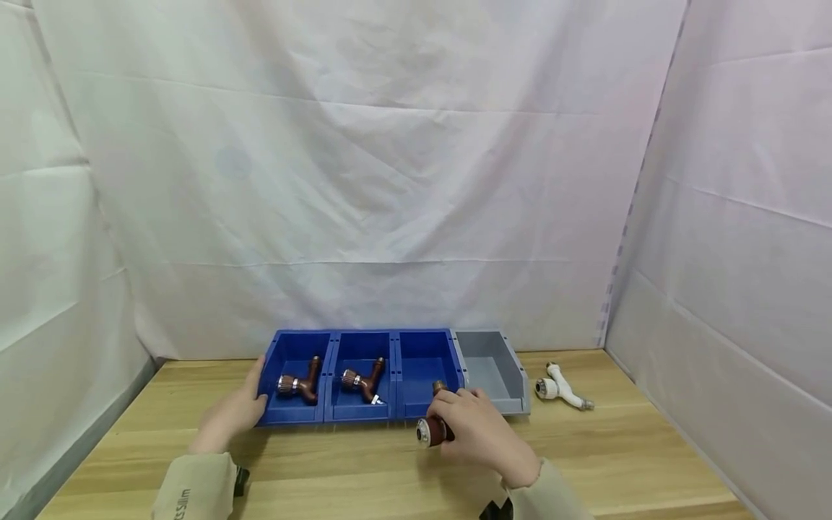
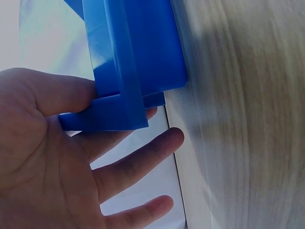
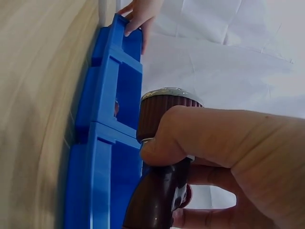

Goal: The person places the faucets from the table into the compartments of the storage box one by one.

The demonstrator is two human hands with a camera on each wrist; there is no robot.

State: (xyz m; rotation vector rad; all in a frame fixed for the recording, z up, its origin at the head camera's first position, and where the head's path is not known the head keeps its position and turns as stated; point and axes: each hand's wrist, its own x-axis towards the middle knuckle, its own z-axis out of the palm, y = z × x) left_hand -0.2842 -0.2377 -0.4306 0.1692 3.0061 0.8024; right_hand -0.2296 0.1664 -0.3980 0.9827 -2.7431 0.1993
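My right hand grips a brown faucet with a ribbed knob, in front of the third blue bin. In the right wrist view the thumb and fingers wrap its neck below the knob. On the far left my left hand pinches the side wall of the first blue bin, thumb on one side and fingers on the other. One brown faucet lies in that bin, and another brown faucet lies in the second blue bin.
A grey bin joins the right end of the blue row. To its right a white faucet lies on the wooden table. White cloth hangs behind and at both sides.
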